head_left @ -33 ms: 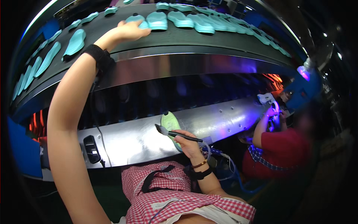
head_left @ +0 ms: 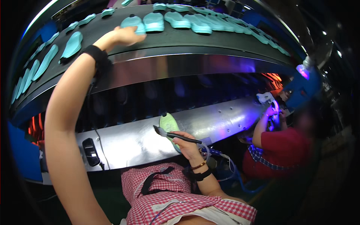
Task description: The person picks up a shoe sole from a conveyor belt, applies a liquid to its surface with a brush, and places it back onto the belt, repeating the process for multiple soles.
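My left hand (head_left: 124, 36) reaches far up to the dark belt, its fingers closed around the near end of a teal shoe sole (head_left: 132, 23). More teal soles lie to both sides, the closest being the sole (head_left: 153, 21) just to the right. Lower down, my right hand (head_left: 186, 144) grips a black-handled brush (head_left: 182, 137), whose dark bristles point left. Beneath the brush a pale yellow-green sole (head_left: 168, 123) rests on the metal shelf; the brush and my hand cover part of it. Whether the bristles touch the sole I cannot tell.
The dark belt (head_left: 172, 41) curves across the top with a metal edge below it. A black device (head_left: 90, 152) sits on the metal shelf (head_left: 129, 144) at left. Orange glows show at both ends. A co-worker in red (head_left: 279, 148) handles a white shoe part at right.
My left hand has shifted slightly left and closed on the teal sole. The view has shifted slightly. My right hand still holds the brush.
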